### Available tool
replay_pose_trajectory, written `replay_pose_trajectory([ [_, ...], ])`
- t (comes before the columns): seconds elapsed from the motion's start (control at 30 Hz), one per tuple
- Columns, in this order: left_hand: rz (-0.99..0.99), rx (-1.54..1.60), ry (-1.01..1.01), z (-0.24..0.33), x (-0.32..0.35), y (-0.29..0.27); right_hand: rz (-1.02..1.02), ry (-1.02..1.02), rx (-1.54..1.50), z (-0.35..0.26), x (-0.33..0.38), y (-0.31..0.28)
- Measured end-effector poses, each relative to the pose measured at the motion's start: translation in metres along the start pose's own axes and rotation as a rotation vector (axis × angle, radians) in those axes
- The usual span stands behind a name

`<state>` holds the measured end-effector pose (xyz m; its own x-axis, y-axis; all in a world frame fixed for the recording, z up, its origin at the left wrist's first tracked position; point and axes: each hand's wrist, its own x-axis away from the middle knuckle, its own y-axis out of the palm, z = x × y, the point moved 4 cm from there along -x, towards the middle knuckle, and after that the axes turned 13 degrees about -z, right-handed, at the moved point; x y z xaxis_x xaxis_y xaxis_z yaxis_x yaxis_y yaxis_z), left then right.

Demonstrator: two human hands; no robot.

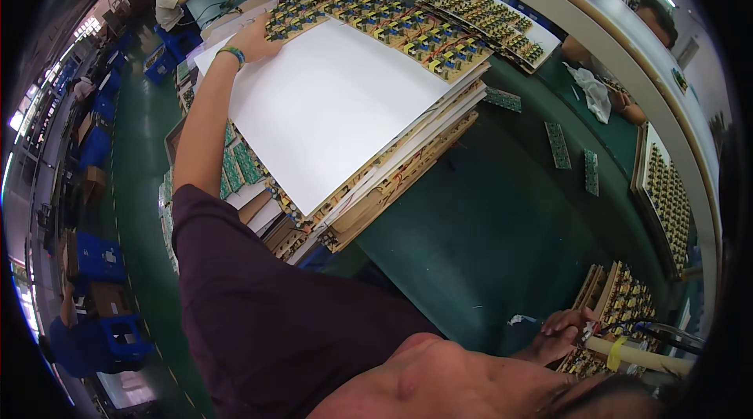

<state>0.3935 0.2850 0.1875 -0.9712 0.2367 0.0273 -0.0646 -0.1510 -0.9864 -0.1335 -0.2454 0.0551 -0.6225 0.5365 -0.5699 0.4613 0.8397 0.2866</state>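
Note:
My left arm reaches from a dark sleeve to the far left edge of a large white sheet point(337, 105). My left hand point(252, 41) closes on that edge, thumb over the top, fingertips partly hidden. The sheet covers part of a brown panel of circuit boards point(376, 11) with yellow and blue components and red wires. Below lies a tall stack of such panels point(392, 184), layered with more sheets. At the lower right my right hand point(558, 333) has curled fingers, beside another stack of boards point(623, 293); a small bluish-white thing shows by its fingertips, its kind unclear.
Loose green boards point(557, 145) lie on the green table point(471, 239). A grey frame point(627, 50) arches over it. More board panels point(494, 19) stand at the back and right. A co-worker's hand point(630, 111) is near a white cloth point(590, 94). A yellow-taped pole point(639, 355) juts in lower right.

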Motion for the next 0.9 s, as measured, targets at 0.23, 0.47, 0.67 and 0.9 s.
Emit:
replay_pose_trajectory([
  [0.23,0.027,0.007,0.007,-0.003,-0.008,0.002,-0.062,0.013,-0.001,0.001,0.001,-0.002],
  [0.47,-0.011,0.031,0.020,0.006,-0.008,-0.002,-0.070,0.007,-0.003,-0.001,0.001,0.003],
  [0.67,0.026,-0.047,0.018,-0.005,-0.014,-0.002,-0.077,0.023,-0.003,0.000,0.000,0.006],
  [0.9,0.087,0.050,0.066,-0.005,0.000,-0.008,-0.091,0.012,-0.029,0.002,-0.003,0.011],
])
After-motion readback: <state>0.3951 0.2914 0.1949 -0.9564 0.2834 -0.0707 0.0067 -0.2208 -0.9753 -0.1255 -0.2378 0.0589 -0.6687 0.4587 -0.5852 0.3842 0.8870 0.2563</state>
